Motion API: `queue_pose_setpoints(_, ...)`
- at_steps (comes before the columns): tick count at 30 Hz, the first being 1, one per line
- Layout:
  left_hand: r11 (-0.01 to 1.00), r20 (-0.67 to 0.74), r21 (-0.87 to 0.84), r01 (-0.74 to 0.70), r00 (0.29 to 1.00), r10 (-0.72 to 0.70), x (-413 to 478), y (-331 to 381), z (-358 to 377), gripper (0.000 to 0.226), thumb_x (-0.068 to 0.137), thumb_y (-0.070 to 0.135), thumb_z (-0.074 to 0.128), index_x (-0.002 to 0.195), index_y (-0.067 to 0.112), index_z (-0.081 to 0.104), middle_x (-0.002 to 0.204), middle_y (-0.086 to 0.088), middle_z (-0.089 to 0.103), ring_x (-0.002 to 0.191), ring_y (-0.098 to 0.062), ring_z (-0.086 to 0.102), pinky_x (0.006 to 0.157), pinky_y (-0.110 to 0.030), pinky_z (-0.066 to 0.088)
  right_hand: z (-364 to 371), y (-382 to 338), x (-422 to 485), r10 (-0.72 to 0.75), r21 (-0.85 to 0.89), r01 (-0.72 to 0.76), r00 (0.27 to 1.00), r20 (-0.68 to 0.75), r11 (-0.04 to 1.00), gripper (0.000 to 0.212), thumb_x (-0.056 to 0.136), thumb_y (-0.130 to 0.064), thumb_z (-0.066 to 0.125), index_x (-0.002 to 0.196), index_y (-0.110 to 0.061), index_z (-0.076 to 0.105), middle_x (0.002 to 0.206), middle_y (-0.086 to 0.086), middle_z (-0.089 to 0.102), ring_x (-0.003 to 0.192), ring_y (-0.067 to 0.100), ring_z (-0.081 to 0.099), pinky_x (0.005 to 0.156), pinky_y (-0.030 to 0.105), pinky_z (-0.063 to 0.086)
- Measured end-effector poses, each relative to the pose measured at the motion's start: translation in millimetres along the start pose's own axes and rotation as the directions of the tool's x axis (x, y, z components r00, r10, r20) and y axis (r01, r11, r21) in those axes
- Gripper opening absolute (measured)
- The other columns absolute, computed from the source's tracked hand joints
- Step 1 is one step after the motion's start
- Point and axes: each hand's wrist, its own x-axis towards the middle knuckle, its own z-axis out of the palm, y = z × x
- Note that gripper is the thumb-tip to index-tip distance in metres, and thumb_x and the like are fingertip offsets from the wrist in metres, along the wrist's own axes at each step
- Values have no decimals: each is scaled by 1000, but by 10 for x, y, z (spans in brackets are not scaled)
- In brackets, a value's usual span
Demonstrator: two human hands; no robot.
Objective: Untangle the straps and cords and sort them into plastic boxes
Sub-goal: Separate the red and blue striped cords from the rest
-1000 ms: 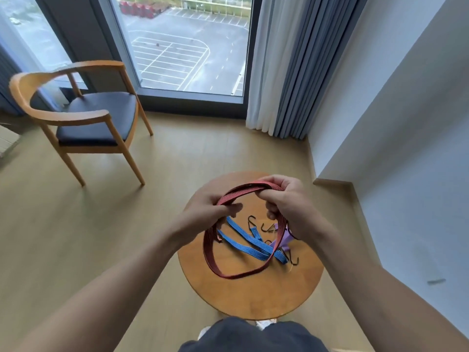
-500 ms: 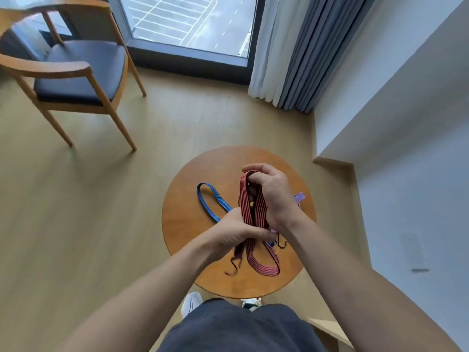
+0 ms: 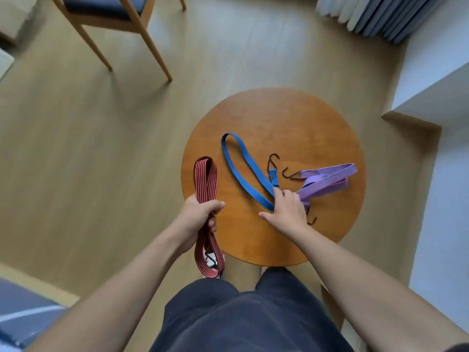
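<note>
My left hand (image 3: 200, 212) grips a folded red striped strap (image 3: 206, 179) at the left edge of the round wooden table (image 3: 274, 118); its loops stick up above my fist and hang below it with a dark hook. A blue strap (image 3: 238, 165) lies looped on the table. A purple strap (image 3: 327, 181) lies bunched to its right, with dark hooks (image 3: 274, 158) between them. My right hand (image 3: 286, 212) rests on the table where the blue and purple straps meet, fingertips on them; whether it grips them I cannot tell. No plastic box is in view.
A wooden chair (image 3: 121, 13) with a dark seat stands at the far left on the wood floor. Grey and white curtains (image 3: 375, 13) hang at the top right, beside a white wall ledge (image 3: 431, 97). My dark-trousered legs (image 3: 243, 316) are below the table.
The red strap went from a wide loop in both hands to a folded bundle held only in my left hand. My right hand let go and dropped onto the blue and purple straps.
</note>
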Motion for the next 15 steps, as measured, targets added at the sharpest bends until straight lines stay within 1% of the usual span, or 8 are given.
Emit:
queue_pose_setpoints(2,1000,-17,-1,28,999,-28,36,-122,6,30,89,1,69,91,11,41,62,-1,48,43,-15,39,43,-29,38,207,-17,134,16,-132,-16,1000,-1,991,96,72,-65,75,145,-20,31,135,10,44,128,32,37,102,45,37)
queue_pose_setpoints(3,999,-22,-2,39,999,-39,49,-179,11,30,89,2,70,90,11,41,62,-1,48,43,-15,39,44,-29,39,283,-29,186,36,-172,-38,999,-17,984,92,74,-60,75,143,-19,31,132,11,45,125,32,36,100,45,36)
queue_pose_setpoints(6,999,-29,-1,51,998,-51,68,-310,40,28,89,5,72,89,10,44,63,-2,48,45,-16,41,47,-31,41,362,-45,269,-4,-223,-44,978,-210,974,43,84,-30,63,122,-17,50,115,8,60,110,31,44,88,44,35)
queue_pose_setpoints(8,998,-29,-6,57,998,-57,64,-324,81,26,88,7,76,89,7,50,65,-3,51,47,-16,43,48,-30,43,268,-36,223,-75,-154,24,941,-331,988,33,82,-21,57,114,-14,59,102,7,66,105,33,51,87,44,36)
queue_pose_setpoints(10,998,-35,-24,61,998,-61,63,-271,142,24,86,12,81,92,7,58,70,-4,60,49,-15,46,50,-30,45,75,-46,134,-93,-4,101,902,-421,995,36,81,-18,58,116,-10,65,95,10,69,100,36,57,92,46,39)
queue_pose_setpoints(12,998,-43,-42,37,998,-39,73,-174,210,22,86,15,82,90,8,61,75,-5,69,49,-14,49,50,-28,46,-168,-96,42,-38,233,155,897,-441,960,33,86,-15,58,117,-9,67,98,14,70,98,37,61,94,45,43)
queue_pose_setpoints(13,999,-50,-33,13,999,-15,76,-114,245,21,86,16,82,87,9,62,78,-6,72,48,-13,50,50,-27,46,-318,-137,-13,-2,381,173,912,-409,908,30,89,-13,58,117,-10,68,102,12,71,100,33,63,92,43,46)
queue_pose_setpoints(15,999,-61,5,-53,997,53,74,35,318,19,87,17,81,87,11,63,83,-6,76,47,-12,52,49,-25,46,-656,-227,-125,49,647,170,950,-307,743,22,92,-8,57,109,-13,69,101,5,72,91,12,67,85,34,51)
